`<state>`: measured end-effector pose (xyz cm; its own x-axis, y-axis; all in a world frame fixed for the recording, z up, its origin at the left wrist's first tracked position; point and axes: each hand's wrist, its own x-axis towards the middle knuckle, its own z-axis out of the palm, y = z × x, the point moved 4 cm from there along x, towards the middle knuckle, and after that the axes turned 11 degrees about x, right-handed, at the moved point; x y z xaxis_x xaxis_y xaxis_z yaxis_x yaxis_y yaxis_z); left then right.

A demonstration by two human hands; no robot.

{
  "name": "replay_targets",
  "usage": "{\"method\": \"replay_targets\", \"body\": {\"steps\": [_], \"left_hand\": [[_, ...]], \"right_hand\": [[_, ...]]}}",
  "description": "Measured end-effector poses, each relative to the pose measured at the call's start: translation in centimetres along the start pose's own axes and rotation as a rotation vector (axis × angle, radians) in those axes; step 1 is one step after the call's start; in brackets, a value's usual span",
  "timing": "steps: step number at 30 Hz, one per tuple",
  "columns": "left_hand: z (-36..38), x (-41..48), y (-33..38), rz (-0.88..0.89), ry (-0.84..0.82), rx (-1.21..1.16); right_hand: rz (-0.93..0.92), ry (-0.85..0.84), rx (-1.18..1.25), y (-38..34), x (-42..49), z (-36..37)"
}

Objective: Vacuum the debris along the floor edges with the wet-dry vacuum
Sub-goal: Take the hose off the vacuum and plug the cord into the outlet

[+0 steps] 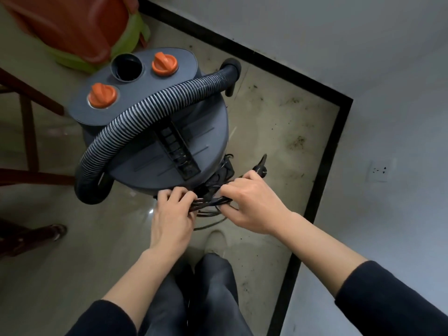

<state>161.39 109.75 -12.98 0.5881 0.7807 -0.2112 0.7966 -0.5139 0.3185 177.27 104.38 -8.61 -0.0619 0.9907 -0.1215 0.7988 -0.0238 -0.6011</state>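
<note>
Both left hand (173,212) and right hand (252,202) grip the coiled cord (211,202) at the vacuum (155,132), likely freeing it for the socket (379,170)

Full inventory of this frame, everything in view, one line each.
wet-dry vacuum: 1, dark grey, floor centre
hose: 1, black ribbed, draped over vacuum
knobs: 2, orange, vacuum top
power cord: 1, black, bundled at vacuum's near side
plug: 1, black, right of cord bundle
debris: scattered, dark, floor near baseboard
baseboard: 1, black, along walls
wall socket: 1, white, right wall
plastic container: 1, orange, top left
wooden furniture: 1, brown, left edge
left hand: 1, bare, gripping cord
right hand: 1, bare, gripping cord
</note>
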Motion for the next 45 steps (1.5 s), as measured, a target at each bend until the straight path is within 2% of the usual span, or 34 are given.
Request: {"method": "replay_targets", "body": {"steps": [2, 4, 6, 7, 9, 10, 17, 22, 24, 29, 33, 38, 41, 45], "left_hand": [[-0.2, -0.8, -0.8, 0.045, -0.053, -0.050], [0.1, -1.7, -1.7, 0.062, -0.216, -0.084], [0.2, -2.5, -2.4, 0.124, -0.356, -0.062], [0.2, -2.6, -2.6, 0.147, -0.413, -0.057], [0.1, -2.7, -2.7, 0.176, -0.506, -0.045], [0.1, -2.6, -2.6, 0.185, -0.552, -0.029], [0.4, -1.7, -2.7, 0.220, -0.762, 0.086], [-0.3, -1.7, -2.2, 0.305, -0.792, 0.183], [-0.6, -2.0, -2.0, 0.325, -0.798, 0.188], [-1.5, -2.6, -1.4, 0.353, -0.825, 0.132], [-1.4, -3.7, -0.5, 0.417, -0.936, 0.104], [-0.5, -5.6, 1.2, 0.551, -1.035, 0.174], [0.1, -6.8, 2.1, 0.564, -1.110, 0.140], [0.8, -9.1, 5.4, 0.498, -1.307, -0.111]], "right_hand": [[0.114, -0.126, 0.093, 0.2, -0.7, 0.1], [0.365, -0.232, 0.401, 0.9, -1.5, 0.9], [0.678, -0.110, 0.856, 2.3, -1.8, 2.0], [0.827, -0.022, 0.987, 3.2, -1.9, 2.9], [1.058, 0.059, 1.040, 4.5, -1.6, 5.1], [1.103, 0.051, 0.989, 4.6, -1.0, 6.0], [1.061, -0.069, 0.824, 3.0, 3.6, 8.9], [0.989, -0.286, 0.514, 3.9, 4.0, 7.2], [0.980, -0.305, 0.557, 4.2, 4.0, 6.8], [1.011, -0.102, 0.792, 3.6, 3.6, 5.7], [0.997, -0.015, 0.918, 2.9, 3.2, 4.0], [1.024, 0.129, 1.273, 1.9, 1.6, 2.7], [1.017, 0.180, 1.193, 1.9, -1.1, 1.5], [1.157, 0.029, 0.935, 3.1, -8.2, 1.3]]}}
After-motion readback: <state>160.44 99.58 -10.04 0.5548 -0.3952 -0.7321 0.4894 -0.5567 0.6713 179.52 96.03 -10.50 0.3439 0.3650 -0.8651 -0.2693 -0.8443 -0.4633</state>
